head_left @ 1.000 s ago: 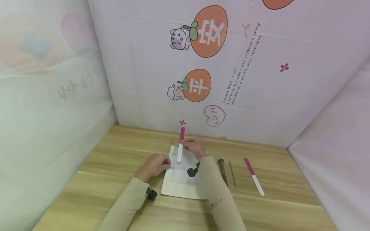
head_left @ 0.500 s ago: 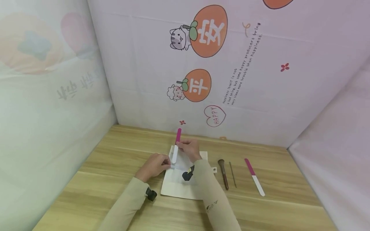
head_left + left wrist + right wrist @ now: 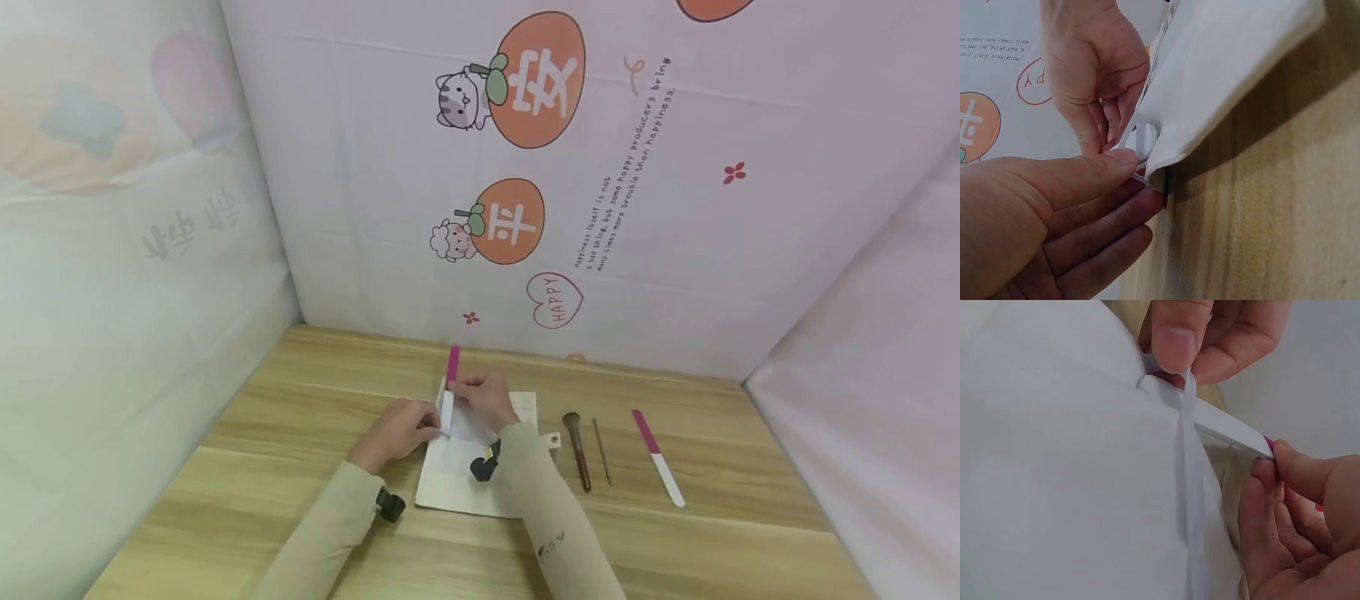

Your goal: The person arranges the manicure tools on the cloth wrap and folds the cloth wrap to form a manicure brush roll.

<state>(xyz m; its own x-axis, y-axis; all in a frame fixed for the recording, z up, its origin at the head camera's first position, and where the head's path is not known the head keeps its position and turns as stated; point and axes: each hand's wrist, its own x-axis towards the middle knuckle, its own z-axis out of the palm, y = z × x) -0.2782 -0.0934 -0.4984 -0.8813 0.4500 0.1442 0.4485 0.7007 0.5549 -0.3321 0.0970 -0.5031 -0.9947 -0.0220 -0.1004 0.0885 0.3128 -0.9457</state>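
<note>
A pink and white nail file [image 3: 453,365] is pinched between the thumb and fingers of my right hand [image 3: 485,397], near the middle where the colours meet. Its white end passes under a thin white band [image 3: 1192,487] along the edge of a white cloth pouch [image 3: 461,485], as the right wrist view shows. My left hand [image 3: 401,427] pinches that band at the pouch's left side. In the left wrist view the rounded file tip [image 3: 1143,142] pokes out close by my left thumb, under a raised cloth fold.
Right of the pouch a snap tab [image 3: 553,440] sticks out. Beyond it lie a brush with a dark handle [image 3: 578,454], a thin metal rod [image 3: 602,452] and a second pink and white nail file [image 3: 658,458]. Printed cloth walls [image 3: 375,208] enclose the wooden table [image 3: 300,417].
My right hand has carried the nail file left and then toward me, so its white end has gone in at the pouch band beside my left fingers. The left hand has stayed put.
</note>
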